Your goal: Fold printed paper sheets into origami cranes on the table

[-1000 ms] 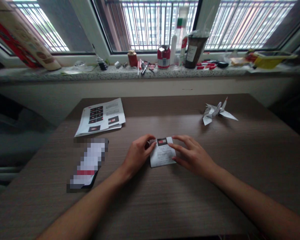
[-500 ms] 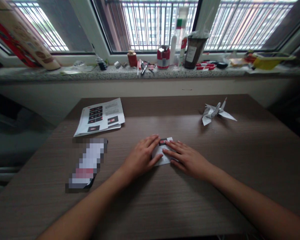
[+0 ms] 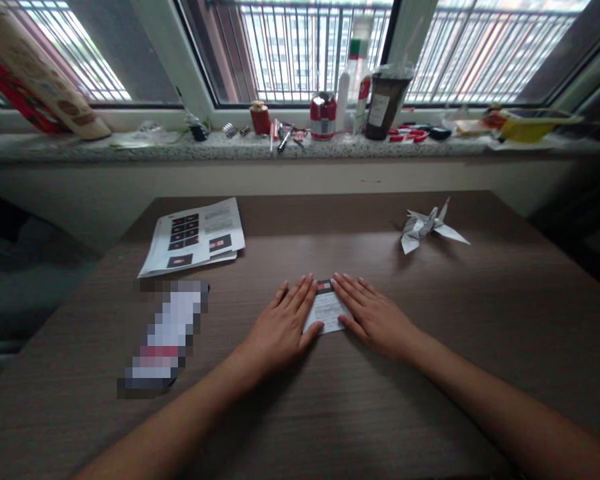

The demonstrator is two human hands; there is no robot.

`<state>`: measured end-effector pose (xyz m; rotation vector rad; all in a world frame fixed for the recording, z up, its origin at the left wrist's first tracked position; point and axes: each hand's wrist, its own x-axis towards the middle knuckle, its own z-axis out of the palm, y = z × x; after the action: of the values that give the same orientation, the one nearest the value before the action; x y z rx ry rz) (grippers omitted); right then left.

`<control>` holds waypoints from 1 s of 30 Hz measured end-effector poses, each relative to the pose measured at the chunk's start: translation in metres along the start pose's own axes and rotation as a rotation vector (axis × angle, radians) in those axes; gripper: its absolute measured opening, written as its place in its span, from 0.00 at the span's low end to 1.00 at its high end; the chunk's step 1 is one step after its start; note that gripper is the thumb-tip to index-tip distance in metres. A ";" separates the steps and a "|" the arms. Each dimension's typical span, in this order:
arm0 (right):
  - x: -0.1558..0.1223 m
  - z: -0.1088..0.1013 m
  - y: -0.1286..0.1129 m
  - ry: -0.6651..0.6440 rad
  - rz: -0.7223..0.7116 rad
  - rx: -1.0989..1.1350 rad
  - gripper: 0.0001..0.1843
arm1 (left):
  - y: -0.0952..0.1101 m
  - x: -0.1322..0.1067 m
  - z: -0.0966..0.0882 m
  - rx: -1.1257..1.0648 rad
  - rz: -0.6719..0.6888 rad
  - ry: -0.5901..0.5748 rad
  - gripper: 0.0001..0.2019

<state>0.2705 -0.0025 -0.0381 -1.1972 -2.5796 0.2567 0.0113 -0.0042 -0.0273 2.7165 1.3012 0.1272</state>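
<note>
A small folded sheet of printed paper (image 3: 329, 311) lies flat on the brown table (image 3: 330, 407), with a dark strip and a bit of red near its top. My left hand (image 3: 285, 323) rests flat over its left side, fingers stretched forward and thumb on the lower edge. Over the right side lies my right hand (image 3: 373, 310), also flat with its fingers extended. Both hands cover the paper's side edges, so only its middle shows.
Printed sheets (image 3: 195, 237) lie at the back left, above a pixelated phone (image 3: 167, 337). A folded paper crane (image 3: 430, 227) stands at the back right. On the windowsill (image 3: 220, 150) are a red can (image 3: 323, 117), a dark cup (image 3: 386, 107), bottles and small items.
My right hand has shifted from across the paper's middle to its right side, uncovering more print. My left hand's fingers have spread a little along the left side. The view has tilted slightly.
</note>
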 end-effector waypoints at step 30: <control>0.004 -0.013 0.012 0.187 0.128 0.535 0.16 | 0.000 0.003 -0.006 -0.182 -0.118 0.110 0.43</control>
<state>0.2808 0.0087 -0.0288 -1.1144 -2.0831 0.7659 0.0122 -0.0018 -0.0212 2.5060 1.4004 0.3693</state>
